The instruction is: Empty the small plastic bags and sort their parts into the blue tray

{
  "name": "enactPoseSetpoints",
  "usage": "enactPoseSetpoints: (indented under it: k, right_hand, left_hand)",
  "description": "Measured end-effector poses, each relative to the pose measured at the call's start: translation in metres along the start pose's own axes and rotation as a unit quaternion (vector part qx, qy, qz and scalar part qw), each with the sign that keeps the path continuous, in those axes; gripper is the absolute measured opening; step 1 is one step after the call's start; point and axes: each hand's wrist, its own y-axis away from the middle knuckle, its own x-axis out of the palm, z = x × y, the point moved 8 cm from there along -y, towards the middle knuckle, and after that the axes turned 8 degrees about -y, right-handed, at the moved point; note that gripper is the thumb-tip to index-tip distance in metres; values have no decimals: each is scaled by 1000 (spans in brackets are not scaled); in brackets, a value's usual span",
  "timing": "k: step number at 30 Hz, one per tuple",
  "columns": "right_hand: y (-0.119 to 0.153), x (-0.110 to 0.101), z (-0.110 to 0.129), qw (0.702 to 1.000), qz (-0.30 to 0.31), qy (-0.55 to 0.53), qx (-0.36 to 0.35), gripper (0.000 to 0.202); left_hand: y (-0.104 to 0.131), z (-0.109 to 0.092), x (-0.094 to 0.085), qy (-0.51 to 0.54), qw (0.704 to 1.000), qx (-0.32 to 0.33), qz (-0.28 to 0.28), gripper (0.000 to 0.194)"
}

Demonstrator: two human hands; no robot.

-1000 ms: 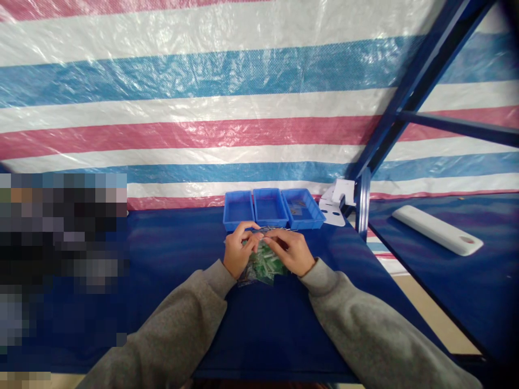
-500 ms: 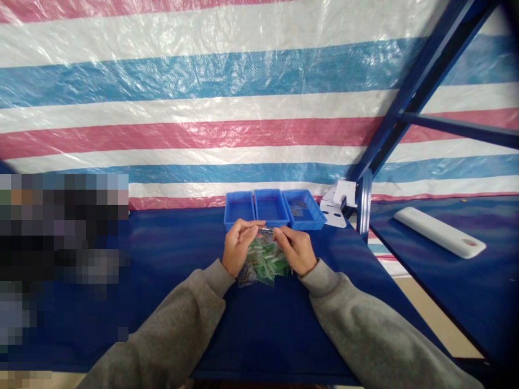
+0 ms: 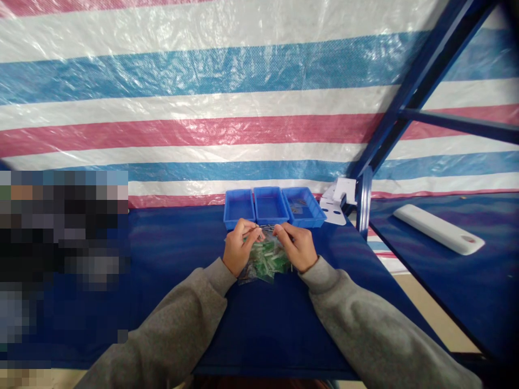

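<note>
A heap of small clear plastic bags [image 3: 267,262] with green and whitish contents lies on the blue table in front of me. Over the heap's left side, my left hand [image 3: 239,248] is closed in a pinch, thumb against the fingers. My right hand [image 3: 300,248] pinches in the same way over the right side, a short gap from the left. Whatever sits between the fingertips is too small and blurred to name. Just beyond the hands stand three blue trays: a left tray [image 3: 239,220], a middle tray [image 3: 271,206] and a right tray [image 3: 315,220] with small pieces in it.
White cut-out sheets [image 3: 334,212] lean beside the right tray, near a blue metal post [image 3: 364,202]. On a separate blue surface to the right lies a long white object [image 3: 438,229]. A striped plastic sheet [image 3: 243,129] hangs behind. The left side is pixelated.
The left hand's fingers have curled in from a straighter reach, and its fingertips have shifted slightly. My right hand stays almost in place. The view has tilted a little.
</note>
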Motion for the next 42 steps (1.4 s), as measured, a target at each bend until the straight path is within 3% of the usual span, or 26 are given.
enactPoseSetpoints:
  k: [5, 13, 20, 23, 26, 31, 36, 39, 42]
  right_hand:
    - [1, -5, -2, 1000, -24, -1, 8, 33]
    - [3, 12, 6, 997, 55, -24, -48, 21]
    - [2, 4, -5, 1000, 2, 8, -25, 26]
    - [2, 5, -6, 999, 16, 24, -19, 32]
    - [2, 7, -5, 999, 29, 23, -15, 38]
    - [2, 0, -7, 1000, -5, 4, 8, 37]
    - [2, -4, -7, 1000, -19, 3, 10, 37]
    - [2, -6, -6, 1000, -26, 0, 7, 37]
    - [2, -8, -6, 999, -37, 1, 7, 37]
  left_hand:
    - [0, -10, -3, -135, 989, 56, -6, 16]
    - [3, 3, -5, -86, 996, 17, -29, 18]
    - [2, 4, -3, -14, 999, 16, -30, 21]
    - [2, 6, 0, -7, 1000, 5, -18, 21]
    - [3, 5, -6, -58, 997, 4, -41, 18]
    - [-8, -17, -19, -172, 977, 83, -91, 27]
    - [-40, -51, -36, -212, 946, 173, -176, 20]
    - [-59, -58, -36, -230, 936, 196, -181, 19]
    - [-67, -52, -28, -260, 927, 219, -159, 19]
